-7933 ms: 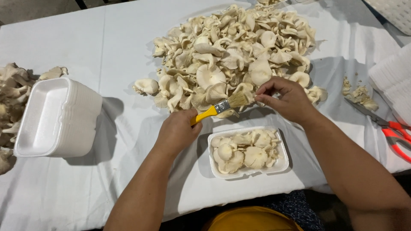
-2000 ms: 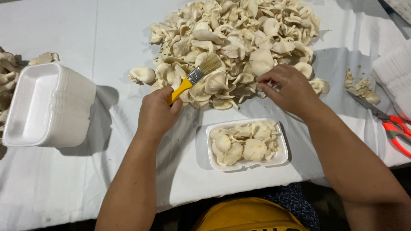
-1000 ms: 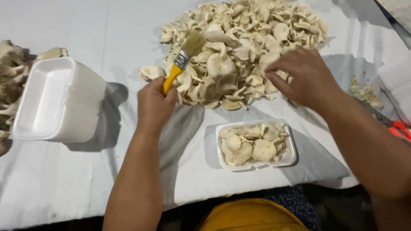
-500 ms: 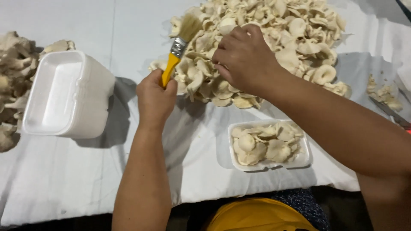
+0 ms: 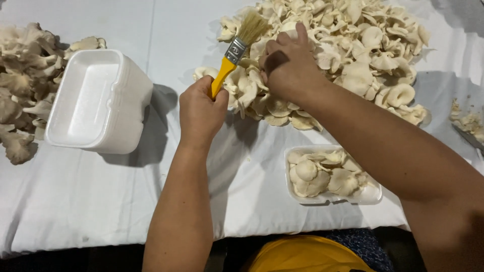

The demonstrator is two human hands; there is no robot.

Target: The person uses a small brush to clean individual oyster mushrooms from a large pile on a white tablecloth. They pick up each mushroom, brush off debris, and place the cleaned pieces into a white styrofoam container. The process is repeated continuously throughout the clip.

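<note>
My left hand (image 5: 200, 112) grips the yellow handle of a paint brush (image 5: 237, 49), its pale bristles pointing up and away over the near-left edge of a big pile of oyster mushrooms (image 5: 353, 45). My right hand (image 5: 289, 67) reaches across into that pile, fingers curled over a mushroom; I cannot tell whether it is lifted. A small white foam tray (image 5: 370, 194) partly filled with mushrooms lies near the table's front edge, under my right forearm.
A stack of empty white foam trays (image 5: 96, 100) stands at the left, with darker mushroom clusters (image 5: 22, 85) beyond it. A white cloth (image 5: 85, 196) covers the table. Mushroom trimmings (image 5: 469, 121) lie at the right edge.
My right hand has moved left across the pile, from its right side to the left part beside the brush. My left hand has kept the brush raised. The view has shifted left.
</note>
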